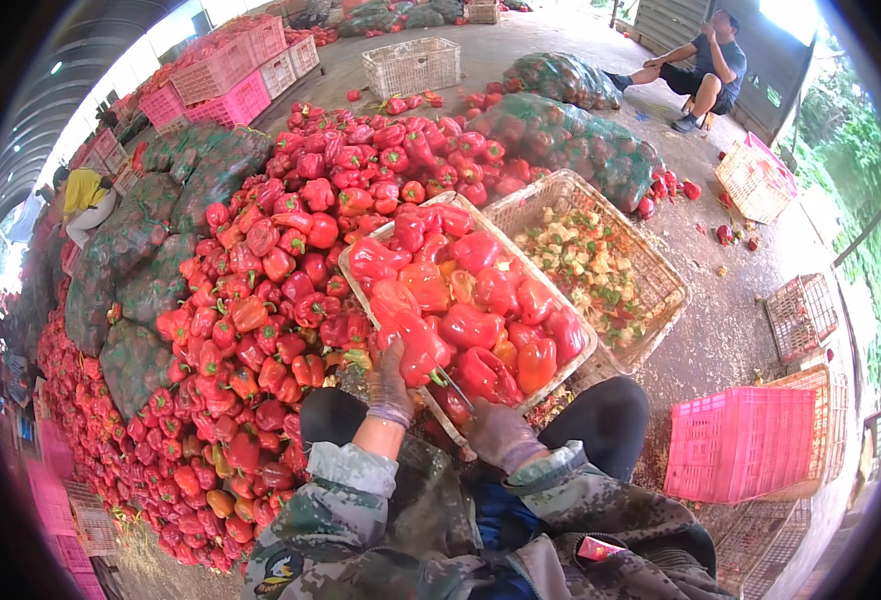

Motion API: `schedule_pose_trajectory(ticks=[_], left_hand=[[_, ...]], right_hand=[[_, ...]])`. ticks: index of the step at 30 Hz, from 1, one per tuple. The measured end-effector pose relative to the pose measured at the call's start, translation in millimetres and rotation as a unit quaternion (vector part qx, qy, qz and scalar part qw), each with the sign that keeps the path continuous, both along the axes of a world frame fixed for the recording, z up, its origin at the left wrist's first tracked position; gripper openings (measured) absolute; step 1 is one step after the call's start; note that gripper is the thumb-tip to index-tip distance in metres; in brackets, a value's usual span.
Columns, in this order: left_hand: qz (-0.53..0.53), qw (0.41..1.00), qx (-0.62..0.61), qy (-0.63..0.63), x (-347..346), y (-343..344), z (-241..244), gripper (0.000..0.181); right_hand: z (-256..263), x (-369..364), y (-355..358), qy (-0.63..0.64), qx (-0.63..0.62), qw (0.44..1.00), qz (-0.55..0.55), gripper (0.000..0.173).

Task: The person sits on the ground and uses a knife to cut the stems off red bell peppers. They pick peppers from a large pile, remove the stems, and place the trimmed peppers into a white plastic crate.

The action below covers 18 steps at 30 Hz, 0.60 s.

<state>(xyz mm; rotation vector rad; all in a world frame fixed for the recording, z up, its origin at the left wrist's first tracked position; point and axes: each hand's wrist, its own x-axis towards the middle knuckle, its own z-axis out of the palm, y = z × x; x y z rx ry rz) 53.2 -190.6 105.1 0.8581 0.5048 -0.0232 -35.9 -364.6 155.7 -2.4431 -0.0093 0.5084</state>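
My left hand (389, 391), in a soiled glove, grips a whole red bell pepper (415, 349) with its green stem end towards me. My gloved right hand (499, 435) is closed around a knife, its handle hidden in the fist. The thin knife blade (455, 388) points up and left, close to the pepper's stem; whether it touches cannot be told. Just beyond both hands, a pale plastic crate (589, 346) between my knees is full of glossy red peppers (472, 326), some cut open. Against its right side stands a second crate (628, 229) holding pepper cores and stems (586, 270).
A large heap of red peppers (260, 300) spreads ahead and left. Filled green mesh sacks (568, 142) lie beyond and at left (136, 247). Pink crates (740, 446) stand at right. One person (718, 67) sits at far right; another (87, 199) bends at far left.
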Motion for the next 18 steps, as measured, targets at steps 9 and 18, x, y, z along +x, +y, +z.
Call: schedule_pose_trajectory(ticks=[9,18], left_hand=[[-0.183,0.975,-0.084,-0.092,-36,-1,11,0.058],[-0.159,0.919,0.289,-0.215,-62,-18,24,0.058]], right_hand=[[23,35,-3,-0.249,0.225,0.941,-0.031,0.050],[-26,55,3,-0.004,0.485,0.857,-0.177,0.046]])
